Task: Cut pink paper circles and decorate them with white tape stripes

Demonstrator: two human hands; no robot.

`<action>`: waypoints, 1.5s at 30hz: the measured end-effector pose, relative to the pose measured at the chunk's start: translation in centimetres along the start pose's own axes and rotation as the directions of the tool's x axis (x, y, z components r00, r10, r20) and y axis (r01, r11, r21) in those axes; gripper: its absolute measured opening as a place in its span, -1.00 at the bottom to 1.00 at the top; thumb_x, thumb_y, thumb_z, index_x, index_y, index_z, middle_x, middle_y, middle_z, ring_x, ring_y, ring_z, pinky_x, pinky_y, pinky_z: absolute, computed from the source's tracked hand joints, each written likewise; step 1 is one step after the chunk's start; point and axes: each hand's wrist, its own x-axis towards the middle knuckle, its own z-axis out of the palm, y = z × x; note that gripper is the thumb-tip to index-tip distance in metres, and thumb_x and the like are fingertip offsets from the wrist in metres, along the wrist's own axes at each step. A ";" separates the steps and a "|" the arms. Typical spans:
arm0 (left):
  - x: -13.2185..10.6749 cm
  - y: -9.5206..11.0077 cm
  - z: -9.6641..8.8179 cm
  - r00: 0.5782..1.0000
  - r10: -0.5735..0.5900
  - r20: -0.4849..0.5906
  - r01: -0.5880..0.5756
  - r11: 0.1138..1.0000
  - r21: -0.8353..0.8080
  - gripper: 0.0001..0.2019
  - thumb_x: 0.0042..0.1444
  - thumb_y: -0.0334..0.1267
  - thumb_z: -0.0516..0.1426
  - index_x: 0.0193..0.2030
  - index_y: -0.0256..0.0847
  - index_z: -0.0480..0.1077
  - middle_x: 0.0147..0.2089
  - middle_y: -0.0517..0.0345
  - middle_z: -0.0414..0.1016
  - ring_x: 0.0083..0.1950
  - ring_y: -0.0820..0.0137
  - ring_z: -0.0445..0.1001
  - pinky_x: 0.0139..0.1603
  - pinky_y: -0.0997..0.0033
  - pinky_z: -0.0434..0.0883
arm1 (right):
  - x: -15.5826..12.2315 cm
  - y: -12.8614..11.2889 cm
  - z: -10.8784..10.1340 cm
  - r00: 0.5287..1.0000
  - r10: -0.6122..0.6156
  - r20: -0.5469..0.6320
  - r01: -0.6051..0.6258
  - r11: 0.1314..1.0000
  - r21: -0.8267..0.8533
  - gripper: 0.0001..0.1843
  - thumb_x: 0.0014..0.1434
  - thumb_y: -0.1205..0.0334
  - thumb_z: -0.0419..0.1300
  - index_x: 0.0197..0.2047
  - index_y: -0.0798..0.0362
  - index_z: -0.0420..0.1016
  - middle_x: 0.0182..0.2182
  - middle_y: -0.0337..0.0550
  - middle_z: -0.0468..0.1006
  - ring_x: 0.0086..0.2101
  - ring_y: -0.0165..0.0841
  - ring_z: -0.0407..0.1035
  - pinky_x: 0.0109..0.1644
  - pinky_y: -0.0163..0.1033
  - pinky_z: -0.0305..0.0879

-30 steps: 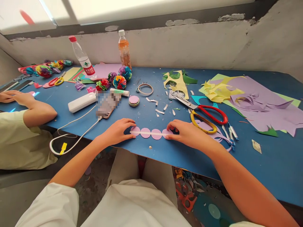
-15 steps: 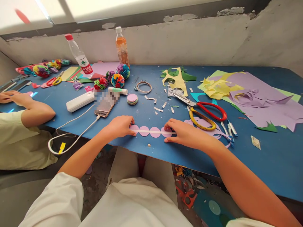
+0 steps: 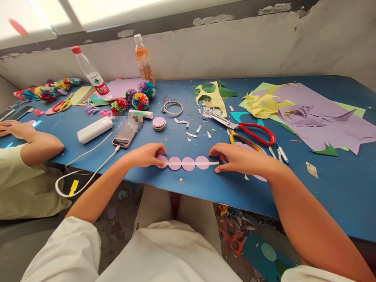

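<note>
A row of pink paper circles (image 3: 182,163) lies near the front edge of the blue table (image 3: 205,188), with a thin white strip (image 3: 194,163) running across them. My left hand (image 3: 145,154) presses its fingertips on the leftmost circle and the strip's left end. My right hand (image 3: 239,158) rests at the strip's right end, fingers curled and pinching it against the table. Just behind my right hand lie red-and-yellow scissors (image 3: 249,135).
A phone (image 3: 125,137) on a white cable, a white power bank (image 3: 94,129), a stack of paper discs (image 3: 159,123), a tape ring (image 3: 172,107), two bottles (image 3: 143,62), paper flower balls (image 3: 140,100) and cut paper sheets (image 3: 320,121) cover the table. Another person's arm (image 3: 32,141) rests at left.
My right hand slid to the right along the strip, uncovering another pink circle. My left hand stayed on the left end. The view shifted slightly.
</note>
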 end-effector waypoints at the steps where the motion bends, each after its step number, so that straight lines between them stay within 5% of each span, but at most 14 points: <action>1: 0.1 -0.2 -0.2 0.999 0.020 0.033 -0.018 0.999 -0.036 -0.64 -0.02 0.02 0.16 -0.17 -0.18 0.43 -0.24 0.14 0.53 -0.24 0.31 0.45 -0.29 0.42 0.32 | 0.1 0.0 0.0 1.000 -0.006 0.000 0.006 1.000 0.000 -0.60 -0.06 0.01 0.22 -0.12 -0.05 0.41 -0.17 -0.13 0.52 -0.25 -0.23 0.42 -0.32 -0.23 0.26; 4: 0.2 -0.6 -0.5 0.996 0.062 0.067 -0.053 0.990 -0.132 -0.68 0.07 0.01 0.09 -0.27 -0.21 0.45 -0.28 0.12 0.56 -0.23 0.33 0.46 -0.22 0.40 0.35 | 0.4 -0.4 0.2 1.000 -0.018 -0.004 0.018 1.000 0.006 -0.63 0.00 -0.06 0.17 -0.15 -0.07 0.42 -0.21 -0.15 0.54 -0.28 -0.24 0.43 -0.35 -0.24 0.24; 11: 0.9 -1.2 -0.2 0.992 0.070 -0.104 -0.078 0.995 -0.068 -0.63 0.07 0.06 0.10 -0.19 -0.20 0.46 -0.24 0.11 0.55 -0.22 0.30 0.47 -0.21 0.37 0.36 | 0.6 -1.0 0.4 1.000 -0.025 0.002 0.025 1.000 -0.001 -0.74 0.10 -0.01 0.06 -0.23 -0.07 0.42 -0.29 -0.17 0.58 -0.37 -0.29 0.42 -0.39 -0.25 0.20; 31: 1.0 -1.3 -0.2 0.993 0.053 -0.104 -0.063 0.994 -0.090 -0.61 0.08 0.08 0.10 -0.18 -0.19 0.48 -0.23 0.11 0.57 -0.20 0.30 0.48 -0.18 0.36 0.38 | 0.5 0.8 -0.6 0.999 0.048 0.025 -0.050 0.997 0.052 -0.78 0.04 0.04 0.12 -0.27 -0.06 0.44 -0.43 -0.20 0.52 -0.43 -0.32 0.38 -0.44 -0.27 0.21; 33: 0.7 -1.5 -0.3 0.991 0.043 -0.124 -0.053 0.995 -0.085 -0.61 0.10 0.09 0.09 -0.18 -0.18 0.48 -0.19 0.11 0.58 -0.18 0.29 0.48 -0.16 0.35 0.38 | 0.1 0.6 -1.0 0.998 0.041 -0.050 -0.035 0.992 0.125 -0.72 0.11 -0.02 0.06 -0.22 -0.05 0.44 -0.40 -0.19 0.53 -0.42 -0.34 0.39 -0.42 -0.27 0.25; 36: 0.3 -2.3 0.0 0.976 0.032 -0.214 -0.049 0.996 -0.074 -0.62 0.11 0.10 0.08 -0.19 -0.15 0.49 -0.19 0.12 0.57 -0.20 0.31 0.46 -0.19 0.36 0.37 | 0.0 -0.2 -1.8 0.947 0.054 -0.316 0.002 0.984 0.177 -0.66 0.19 -0.08 0.02 -0.20 -0.02 0.44 -0.38 -0.17 0.53 -0.42 -0.35 0.37 -0.41 -0.27 0.27; 40: 0.6 -3.4 1.4 0.921 0.021 -0.388 -0.058 0.995 -0.084 -0.62 0.16 0.09 0.04 -0.20 -0.16 0.47 -0.28 0.14 0.54 -0.30 0.35 0.42 -0.28 0.38 0.33 | 3.1 -2.8 -2.9 0.924 -0.035 -0.382 0.049 0.998 0.026 -0.76 0.24 0.08 0.09 -0.23 0.03 0.48 -0.33 -0.14 0.56 -0.35 -0.33 0.41 -0.28 -0.22 0.32; 45: 1.6 -3.9 2.8 0.858 0.077 -0.507 -0.130 0.989 -0.071 -0.68 0.20 0.02 0.02 -0.29 -0.17 0.43 -0.35 0.15 0.48 -0.35 0.37 0.36 -0.31 0.37 0.23 | 13.0 -7.3 -4.2 0.900 -0.088 -0.426 0.068 0.996 -0.062 -0.71 0.26 0.16 0.17 0.01 0.09 0.45 0.03 -0.01 0.46 -0.03 -0.25 0.38 0.05 -0.05 0.35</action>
